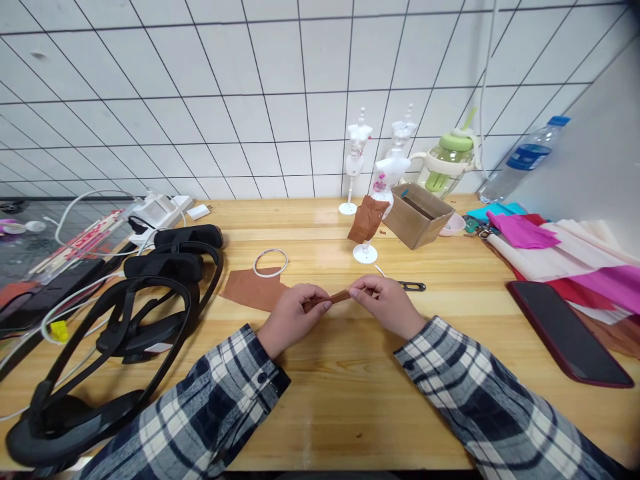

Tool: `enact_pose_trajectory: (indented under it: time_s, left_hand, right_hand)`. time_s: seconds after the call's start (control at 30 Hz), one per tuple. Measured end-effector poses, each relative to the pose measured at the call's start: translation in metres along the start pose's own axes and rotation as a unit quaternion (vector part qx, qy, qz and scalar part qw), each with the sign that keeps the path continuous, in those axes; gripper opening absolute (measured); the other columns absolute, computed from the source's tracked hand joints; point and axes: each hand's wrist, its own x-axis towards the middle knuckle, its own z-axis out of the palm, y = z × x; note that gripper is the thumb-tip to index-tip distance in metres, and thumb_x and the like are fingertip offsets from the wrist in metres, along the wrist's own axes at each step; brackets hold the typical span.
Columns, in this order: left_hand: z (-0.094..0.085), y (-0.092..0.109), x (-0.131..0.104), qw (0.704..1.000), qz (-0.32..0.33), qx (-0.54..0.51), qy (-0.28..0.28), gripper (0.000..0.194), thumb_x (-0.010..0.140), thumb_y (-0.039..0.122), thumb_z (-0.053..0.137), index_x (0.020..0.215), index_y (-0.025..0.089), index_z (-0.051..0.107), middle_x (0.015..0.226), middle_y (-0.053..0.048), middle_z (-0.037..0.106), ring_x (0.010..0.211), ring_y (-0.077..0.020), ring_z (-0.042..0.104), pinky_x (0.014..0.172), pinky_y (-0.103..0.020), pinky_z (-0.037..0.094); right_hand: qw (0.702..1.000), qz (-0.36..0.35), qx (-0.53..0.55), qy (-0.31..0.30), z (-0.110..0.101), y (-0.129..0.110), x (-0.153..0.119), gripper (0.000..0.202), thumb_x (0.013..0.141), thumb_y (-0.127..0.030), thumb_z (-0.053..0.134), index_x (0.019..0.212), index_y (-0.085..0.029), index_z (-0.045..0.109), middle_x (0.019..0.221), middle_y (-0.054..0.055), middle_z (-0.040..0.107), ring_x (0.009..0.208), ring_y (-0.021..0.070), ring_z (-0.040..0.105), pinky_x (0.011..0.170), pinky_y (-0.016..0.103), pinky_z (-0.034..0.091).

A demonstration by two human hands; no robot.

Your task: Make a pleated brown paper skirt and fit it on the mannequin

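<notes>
Between my two hands a narrow folded strip of brown fabric (341, 297) is held just above the wooden table. My left hand (295, 313) pinches its left end, and my right hand (383, 301) pinches its right end. Behind my left hand lies a flat piece of brown fabric (253, 288) with a thin white ring (271, 263) resting partly on it. Past my right hand a black-handled tool (414, 287) lies on the table, partly hidden by the hand. Farther back stands a small white dress form (390, 175) with brown fabric (369, 219) around its lower part.
Headsets (165, 313) and cables crowd the left side. Two more mini dress forms (355, 150) stand by the tiled wall, near a cardboard box (424, 217), a green-lidded bottle (447, 163) and a water bottle (525, 160). On the right are coloured fabrics (540, 250) and a phone (570, 333).
</notes>
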Motion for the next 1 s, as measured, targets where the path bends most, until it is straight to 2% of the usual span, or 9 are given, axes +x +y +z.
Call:
enact_pose_trajectory:
  time_s: [0.1, 0.2, 0.3, 0.43, 0.57, 0.73, 0.83, 1.0]
  left_hand:
    - [-0.002, -0.002, 0.000, 0.999, 0.003, 0.027, -0.019, 0.015, 0.084, 0.030, 0.059, 0.086, 0.019, 0.069, 0.078, -0.002, 0.069, 0.071, -0.0150, 0.060, 0.065, -0.026, 0.045]
    - [-0.002, -0.003, -0.001, 0.997, 0.022, 0.058, -0.036, 0.014, 0.083, 0.028, 0.060, 0.088, 0.019, 0.069, 0.077, -0.002, 0.069, 0.068, -0.0147, 0.059, 0.063, -0.026, 0.044]
    - [0.000, -0.002, -0.003, 0.997, 0.035, 0.052, -0.048, 0.015, 0.084, 0.028, 0.059, 0.091, 0.019, 0.069, 0.080, -0.002, 0.070, 0.069, -0.0147, 0.060, 0.063, -0.026, 0.045]
    - [0.000, 0.001, -0.003, 0.994, 0.062, 0.087, -0.032, 0.013, 0.083, 0.026, 0.058, 0.088, 0.020, 0.068, 0.078, -0.003, 0.069, 0.070, -0.0162, 0.060, 0.067, -0.029, 0.045]
    - [0.000, 0.001, -0.004, 0.986, 0.078, 0.150, -0.014, 0.020, 0.078, 0.015, 0.058, 0.093, 0.023, 0.068, 0.084, -0.002, 0.070, 0.080, -0.0199, 0.061, 0.080, -0.037, 0.043]
    - [0.001, 0.000, -0.007, 0.984, 0.056, 0.169, -0.008, 0.034, 0.080, 0.025, 0.063, 0.114, 0.024, 0.062, 0.112, -0.006, 0.066, 0.107, -0.0259, 0.056, 0.094, -0.044, 0.040]
    - [0.001, 0.001, -0.007, 0.984, 0.061, 0.168, 0.005, 0.040, 0.081, 0.033, 0.065, 0.120, 0.026, 0.059, 0.130, -0.008, 0.056, 0.123, -0.0282, 0.046, 0.103, -0.049, 0.032]
    - [-0.001, 0.005, -0.006, 0.985, 0.074, 0.154, 0.023, 0.025, 0.086, 0.034, 0.061, 0.110, 0.027, 0.065, 0.128, -0.006, 0.057, 0.120, -0.0260, 0.048, 0.104, -0.048, 0.031]
  right_hand:
    - [0.997, 0.015, -0.044, 0.061, -0.024, 0.015, 0.008, 0.026, 0.083, -0.041, 0.056, 0.085, -0.020, 0.071, 0.078, 0.003, 0.070, 0.064, 0.0146, 0.056, 0.060, 0.027, 0.042]
    - [0.980, 0.035, -0.147, 0.131, -0.053, 0.034, 0.015, 0.024, 0.082, -0.037, 0.057, 0.093, -0.021, 0.071, 0.082, 0.003, 0.070, 0.065, 0.0154, 0.058, 0.061, 0.028, 0.042]
    - [0.963, 0.047, -0.232, 0.132, -0.066, 0.049, 0.019, 0.021, 0.083, -0.034, 0.055, 0.091, -0.021, 0.070, 0.087, 0.003, 0.070, 0.071, 0.0166, 0.059, 0.066, 0.029, 0.042]
    - [0.935, 0.037, -0.340, 0.090, -0.054, 0.052, 0.020, 0.026, 0.084, -0.039, 0.055, 0.094, -0.020, 0.069, 0.095, 0.008, 0.068, 0.092, 0.0234, 0.059, 0.078, 0.033, 0.042]
    - [0.904, 0.067, -0.414, 0.088, -0.038, 0.044, 0.020, 0.030, 0.083, -0.044, 0.057, 0.095, -0.019, 0.068, 0.096, 0.012, 0.065, 0.093, 0.0271, 0.057, 0.075, 0.036, 0.040]
    - [0.899, 0.082, -0.422, 0.081, -0.035, 0.038, 0.019, 0.032, 0.085, -0.050, 0.056, 0.087, -0.021, 0.067, 0.093, 0.011, 0.065, 0.090, 0.0271, 0.057, 0.070, 0.036, 0.037]
    - [0.897, 0.074, -0.427, 0.083, -0.036, 0.040, 0.018, 0.024, 0.087, -0.043, 0.055, 0.087, -0.021, 0.067, 0.093, 0.010, 0.065, 0.088, 0.0251, 0.057, 0.068, 0.034, 0.036]
    - [0.902, 0.064, -0.417, 0.097, -0.040, 0.044, 0.019, 0.021, 0.090, -0.032, 0.050, 0.084, -0.022, 0.068, 0.088, 0.008, 0.066, 0.085, 0.0225, 0.058, 0.067, 0.032, 0.034]
